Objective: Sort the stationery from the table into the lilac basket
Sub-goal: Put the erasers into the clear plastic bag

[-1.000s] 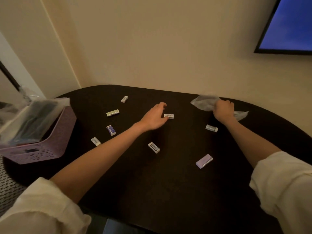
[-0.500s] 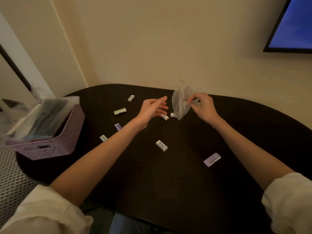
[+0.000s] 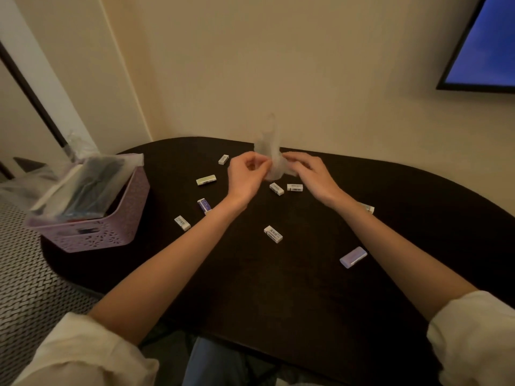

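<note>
Hands: left hand [image 3: 246, 174] and right hand [image 3: 309, 174] meet at upper centre of the frame, each grip pinched narrow on a crumpled clear plastic bag [image 3: 271, 157] held above the dark rounded desk [image 3: 278, 288].
Erasers: small white sleeved erasers [image 3: 273, 234] lie scattered mid-frame; a lilac rectangular eraser [image 3: 353, 257] sits lower right of them.
Basket: lilac perforated plastic basket [image 3: 106, 232] stands at the desk's left edge, holding bagged stationery.
</note>
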Tool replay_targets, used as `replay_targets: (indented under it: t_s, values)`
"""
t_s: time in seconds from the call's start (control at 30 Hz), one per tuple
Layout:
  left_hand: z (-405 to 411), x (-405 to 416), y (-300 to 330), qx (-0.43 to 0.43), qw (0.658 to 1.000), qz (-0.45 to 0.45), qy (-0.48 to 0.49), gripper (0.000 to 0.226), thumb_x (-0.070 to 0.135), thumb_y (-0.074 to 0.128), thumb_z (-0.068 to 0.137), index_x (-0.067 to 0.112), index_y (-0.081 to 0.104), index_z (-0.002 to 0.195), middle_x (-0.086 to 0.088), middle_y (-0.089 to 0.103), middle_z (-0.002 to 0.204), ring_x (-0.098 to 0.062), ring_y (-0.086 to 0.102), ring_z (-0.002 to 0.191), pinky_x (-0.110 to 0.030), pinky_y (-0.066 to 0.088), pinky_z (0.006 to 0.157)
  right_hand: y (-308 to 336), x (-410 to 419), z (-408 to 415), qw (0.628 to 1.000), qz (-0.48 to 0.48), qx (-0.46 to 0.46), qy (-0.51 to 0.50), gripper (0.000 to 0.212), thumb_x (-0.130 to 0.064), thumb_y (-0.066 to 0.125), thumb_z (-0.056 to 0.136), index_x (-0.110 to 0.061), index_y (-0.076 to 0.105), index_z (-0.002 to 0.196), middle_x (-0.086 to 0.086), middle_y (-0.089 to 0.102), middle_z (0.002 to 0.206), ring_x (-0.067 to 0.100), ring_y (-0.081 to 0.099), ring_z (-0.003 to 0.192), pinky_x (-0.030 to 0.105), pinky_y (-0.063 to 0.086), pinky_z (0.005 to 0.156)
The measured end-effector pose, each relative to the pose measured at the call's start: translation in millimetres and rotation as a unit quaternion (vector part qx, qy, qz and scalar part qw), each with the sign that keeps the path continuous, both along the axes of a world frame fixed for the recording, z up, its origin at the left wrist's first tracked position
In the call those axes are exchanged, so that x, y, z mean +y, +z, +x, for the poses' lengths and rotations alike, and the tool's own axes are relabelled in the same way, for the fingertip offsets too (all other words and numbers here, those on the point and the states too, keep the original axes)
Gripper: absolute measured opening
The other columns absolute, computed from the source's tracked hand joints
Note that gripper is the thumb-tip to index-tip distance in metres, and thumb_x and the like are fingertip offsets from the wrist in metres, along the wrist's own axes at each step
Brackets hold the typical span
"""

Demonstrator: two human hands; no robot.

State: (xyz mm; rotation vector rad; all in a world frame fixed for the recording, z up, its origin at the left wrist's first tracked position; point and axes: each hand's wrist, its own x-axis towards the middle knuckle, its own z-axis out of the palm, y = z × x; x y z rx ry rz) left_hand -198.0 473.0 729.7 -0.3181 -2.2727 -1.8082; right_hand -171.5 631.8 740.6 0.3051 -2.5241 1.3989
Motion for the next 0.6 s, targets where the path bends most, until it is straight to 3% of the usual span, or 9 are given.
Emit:
replay_targets:
  t_s: [0.07, 0.13, 0.23, 0.33, 0.47, 0.6]
  values:
    - [5.1, -4.4, 2.9, 0.056, 0.998, -0.008, 0.02, 0.006, 0.011, 0.07, 0.085, 0.012, 0.072, 0.091, -0.003, 0.069, 0.084, -0.018, 0.067, 0.083, -0.033, 0.058, 0.079, 11.0, -16.3, 8.2, 0.994, -0.097, -0.016, 0.042, 0.024, -0.029, 0.048, 0.098, -0.025, 0.063, 0.117, -0.013, 0.062, 0.113, 0.0, 0.055, 0.109, 0.022, 0.041, 0.098]
    - [10.4, -9.0, 8.5, 0.092, 0.996, -0.007, 0.011, 0.008, 0.011, 0.071, 0.084, 0.011, 0.073, 0.092, 0.001, 0.068, 0.079, -0.018, 0.067, 0.08, -0.033, 0.058, 0.077, 17.1, -25.2, 10.0, 0.99, -0.13, -0.014, 0.059, 0.016, -0.034, 0.054, 0.096, -0.031, 0.067, 0.102, -0.012, 0.068, 0.106, 0.004, 0.06, 0.107, 0.027, 0.045, 0.098]
    - [16.8, -16.1, 15.0, 0.112, 0.994, 0.003, -0.01, 0.011, 0.012, 0.073, 0.083, 0.01, 0.073, 0.094, 0.001, 0.071, 0.082, -0.015, 0.069, 0.082, -0.033, 0.059, 0.076, 20.7, -31.1, 8.9, 0.983, -0.18, -0.021, 0.041, 0.02, -0.027, 0.058, 0.095, -0.016, 0.071, 0.105, 0.001, 0.071, 0.104, 0.012, 0.065, 0.102, 0.028, 0.052, 0.092]
    - [21.0, -20.6, 14.3, 0.111, 0.994, 0.003, 0.017, 0.005, 0.013, 0.074, 0.082, 0.009, 0.073, 0.086, -0.003, 0.07, 0.078, -0.019, 0.068, 0.077, -0.034, 0.059, 0.072, 17.2, -29.5, 11.5, 0.976, -0.213, -0.05, -0.006, 0.023, -0.015, 0.049, 0.098, -0.005, 0.069, 0.104, 0.007, 0.07, 0.098, 0.015, 0.068, 0.093, 0.023, 0.055, 0.081]
    - [27.1, -23.7, 3.9, 0.061, 0.997, -0.003, 0.053, 0.014, 0.008, 0.07, 0.082, 0.015, 0.065, 0.071, -0.002, 0.064, 0.07, -0.017, 0.064, 0.069, -0.035, 0.057, 0.071, 6.7, -7.2, 22.5, 0.971, -0.174, -0.164, -0.003, 0.027, -0.026, 0.05, 0.098, -0.006, 0.068, 0.104, 0.01, 0.071, 0.105, 0.02, 0.069, 0.097, 0.033, 0.056, 0.086]
    - [29.8, -26.7, -17.1, 0.006, 0.998, -0.04, 0.057, 0.017, 0.009, 0.07, 0.084, 0.02, 0.064, 0.073, 0.004, 0.064, 0.071, -0.009, 0.064, 0.071, -0.036, 0.059, 0.076, -1.3, 27.0, 43.2, 0.968, -0.068, -0.229, 0.072, 0.044, -0.042, 0.041, 0.098, -0.007, 0.065, 0.111, 0.007, 0.071, 0.106, 0.017, 0.068, 0.098, 0.03, 0.054, 0.086]
